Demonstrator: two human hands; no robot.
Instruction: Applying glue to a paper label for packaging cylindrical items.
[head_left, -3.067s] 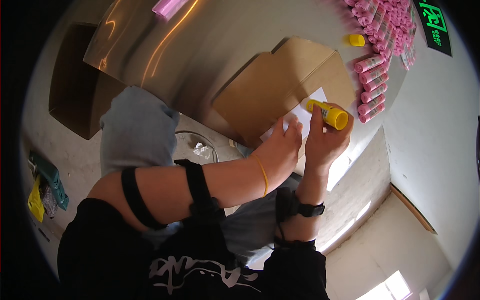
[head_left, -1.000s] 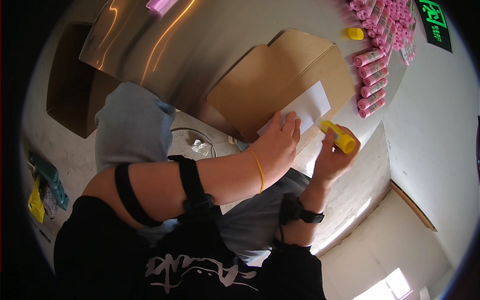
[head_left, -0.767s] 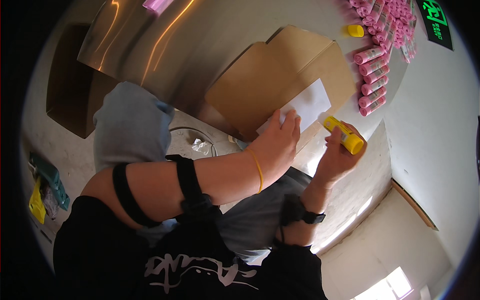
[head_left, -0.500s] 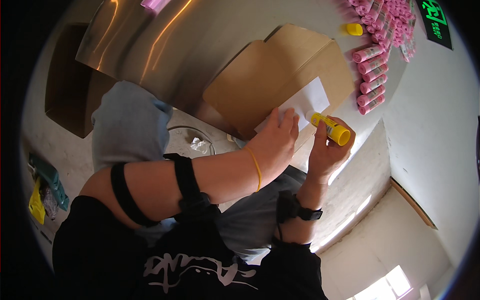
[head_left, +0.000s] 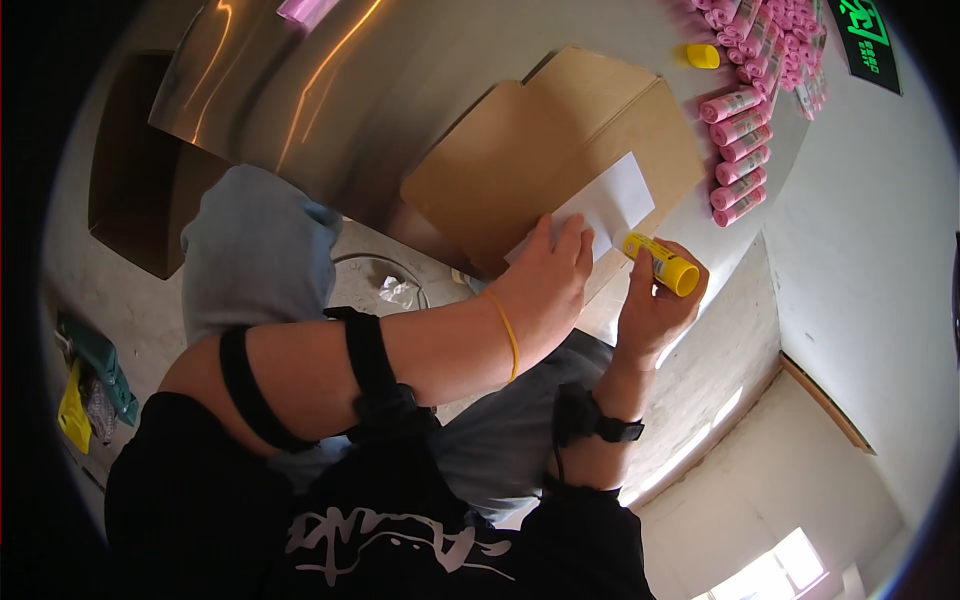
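My left hand [head_left: 548, 268] lies with its fingers spread on a white sheet of paper [head_left: 622, 195], pressing it against a flattened piece of brown cardboard [head_left: 500, 150]. In my right hand [head_left: 655, 310] is a yellow glue stick [head_left: 660, 264], gripped by its barrel. Its white tip points to the paper's right edge, close beside my left fingers; whether it touches the paper I cannot tell. A yellow cap [head_left: 702, 56] stands apart on the table, beyond the cardboard.
Several pink rolls [head_left: 738, 138] lie in a row and a pile at the table's far right. The shiny metal table [head_left: 330, 110] carries the cardboard. An open brown box [head_left: 130, 190] is on the floor at left, and a wall [head_left: 860, 250] rises at right.
The glue stick has moved slightly downward along the paper's right edge. My left hand stays on the paper, and the view has shifted a little.
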